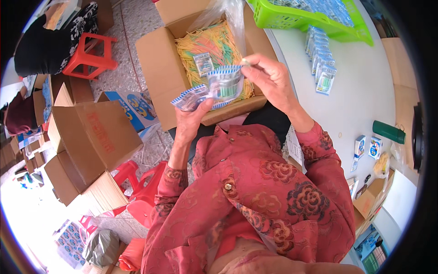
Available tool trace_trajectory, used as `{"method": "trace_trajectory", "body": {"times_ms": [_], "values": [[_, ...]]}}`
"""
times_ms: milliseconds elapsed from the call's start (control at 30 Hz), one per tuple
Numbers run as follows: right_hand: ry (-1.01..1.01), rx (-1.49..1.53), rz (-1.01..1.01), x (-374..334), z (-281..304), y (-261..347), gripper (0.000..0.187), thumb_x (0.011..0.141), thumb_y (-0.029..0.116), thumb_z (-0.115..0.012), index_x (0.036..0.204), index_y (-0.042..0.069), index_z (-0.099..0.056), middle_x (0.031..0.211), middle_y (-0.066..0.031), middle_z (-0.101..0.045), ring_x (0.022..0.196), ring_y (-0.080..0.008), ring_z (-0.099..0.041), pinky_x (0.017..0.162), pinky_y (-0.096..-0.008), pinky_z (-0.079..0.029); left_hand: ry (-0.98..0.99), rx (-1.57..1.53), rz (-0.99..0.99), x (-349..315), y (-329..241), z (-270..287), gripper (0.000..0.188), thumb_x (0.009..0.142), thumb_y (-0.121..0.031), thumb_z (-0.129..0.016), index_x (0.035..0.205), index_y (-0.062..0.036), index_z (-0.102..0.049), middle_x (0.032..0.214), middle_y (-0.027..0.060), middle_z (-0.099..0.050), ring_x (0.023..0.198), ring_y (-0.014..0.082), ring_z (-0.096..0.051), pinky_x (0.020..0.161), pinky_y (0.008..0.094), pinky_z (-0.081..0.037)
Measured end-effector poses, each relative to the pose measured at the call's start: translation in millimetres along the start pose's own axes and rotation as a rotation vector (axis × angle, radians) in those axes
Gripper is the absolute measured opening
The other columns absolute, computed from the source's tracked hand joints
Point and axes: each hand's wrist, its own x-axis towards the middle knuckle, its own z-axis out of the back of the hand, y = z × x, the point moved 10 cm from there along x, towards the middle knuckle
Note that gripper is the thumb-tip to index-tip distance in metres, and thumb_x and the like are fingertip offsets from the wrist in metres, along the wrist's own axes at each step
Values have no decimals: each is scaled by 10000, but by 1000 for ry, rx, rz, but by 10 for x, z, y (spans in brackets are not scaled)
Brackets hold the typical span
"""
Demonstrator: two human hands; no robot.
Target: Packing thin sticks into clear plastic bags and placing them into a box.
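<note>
Glossy, blue-striped plastic packets [226,86] are at twelve o'clock, over a cardboard box [157,75] of thin yellow, pink and green sticks [191,45]. Your left hand [192,122] clamps the packets, thumb across; your right hand [272,82], fingers curled, pinches a small pale piece [245,62]. You hold at least two packets; one green basket [265,17] sits at one o'clock.

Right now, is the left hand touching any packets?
Touching: the head view shows the left hand holding blue-edged packets, its thumb across them.

Clear, blue-striped packets [223,78], 1 showing green contents [226,91], spread from the left hand [189,121].
</note>
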Motion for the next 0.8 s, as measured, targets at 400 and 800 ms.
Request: {"method": "trace_trajectory", "body": {"times_ms": [400,800], "values": [[-364,-187,-65,-565,1377,-248,183,889,146,-514,958,-16,-562,757,4,-549,667,-48,-498,607,-200,-435,4,-67,162,-7,188,-132,256,844,-118,-565,1047,25,-504,862,130,-619,805,205,-614,741,332,-500],[-722,-412,-230,-1391,2742,-691,182,847,176,-563,950,37,-618,796,-8,-601,715,-65,-531,633,-225,-457,166,-142,297,-82,259,-597,210,830,-71,-553,1019,15,-518,879,119,-607,828,224,-608,753,348,-490]]}}
